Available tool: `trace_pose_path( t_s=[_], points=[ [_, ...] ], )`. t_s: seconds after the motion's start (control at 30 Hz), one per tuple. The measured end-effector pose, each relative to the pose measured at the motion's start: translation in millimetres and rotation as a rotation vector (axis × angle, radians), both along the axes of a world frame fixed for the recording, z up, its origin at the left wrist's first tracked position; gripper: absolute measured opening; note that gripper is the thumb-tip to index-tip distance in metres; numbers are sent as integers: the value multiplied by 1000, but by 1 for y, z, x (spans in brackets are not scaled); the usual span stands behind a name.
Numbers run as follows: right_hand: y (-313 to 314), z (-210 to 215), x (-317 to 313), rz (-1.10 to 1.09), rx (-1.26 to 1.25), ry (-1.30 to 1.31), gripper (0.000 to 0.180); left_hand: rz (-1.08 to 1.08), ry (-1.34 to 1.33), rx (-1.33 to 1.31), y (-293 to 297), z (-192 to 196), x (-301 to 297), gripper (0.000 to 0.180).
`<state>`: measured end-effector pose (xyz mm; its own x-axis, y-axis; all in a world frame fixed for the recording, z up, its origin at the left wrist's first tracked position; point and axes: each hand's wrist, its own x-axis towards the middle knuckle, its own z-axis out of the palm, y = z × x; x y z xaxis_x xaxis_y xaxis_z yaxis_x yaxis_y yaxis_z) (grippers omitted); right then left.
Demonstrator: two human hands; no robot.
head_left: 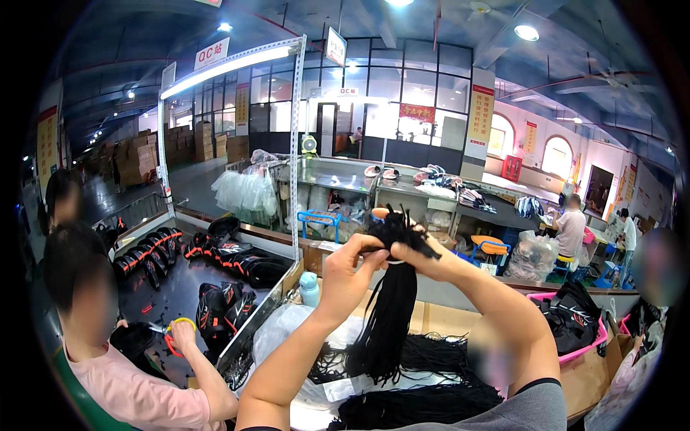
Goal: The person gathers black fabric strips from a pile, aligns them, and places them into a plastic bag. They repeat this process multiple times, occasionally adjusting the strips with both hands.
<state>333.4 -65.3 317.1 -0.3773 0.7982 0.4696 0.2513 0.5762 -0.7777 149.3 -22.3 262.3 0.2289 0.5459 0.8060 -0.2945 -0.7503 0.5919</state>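
Note:
Both my hands are raised in front of me around the top of a thick bundle of black laces point(392, 316). My left hand point(347, 271) grips the bundle just under its tied top from the left. On the other side, my right hand point(417, 253) pinches the top, where a pale band seems to wrap it. The laces hang straight down to a heap of more black laces point(424, 399) lying on a white plastic bag point(287, 332) on the bench.
A person in a pink shirt point(129, 391) sits at my left, one hand point(181, 332) on a yellow tool, by a belt of black shoe uppers point(215, 309). A teal bottle point(309, 287) stands ahead. A pink basket point(586, 346) of black parts sits right.

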Motion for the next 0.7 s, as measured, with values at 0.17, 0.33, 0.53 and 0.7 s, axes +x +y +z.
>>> trace_pose_path(
  t_s=[0.17, 0.33, 0.53, 0.7],
  points=[
    [-9, -9, -11, 7, 41, -49, 103, -228, 44, -260, -2, 2, -15, 7],
    [-14, -18, -8, -63, 118, 4, 83, -293, -78, -268, -10, -2, -7, 25],
    [-14, -21, -6, -35, 56, 308, 56, -365, -116, -200, -2, -32, -16, 76],
    [1, 14, -13, -300, 373, 55, 51, -376, -120, -127, -5, -21, 14, 94]
  ],
)
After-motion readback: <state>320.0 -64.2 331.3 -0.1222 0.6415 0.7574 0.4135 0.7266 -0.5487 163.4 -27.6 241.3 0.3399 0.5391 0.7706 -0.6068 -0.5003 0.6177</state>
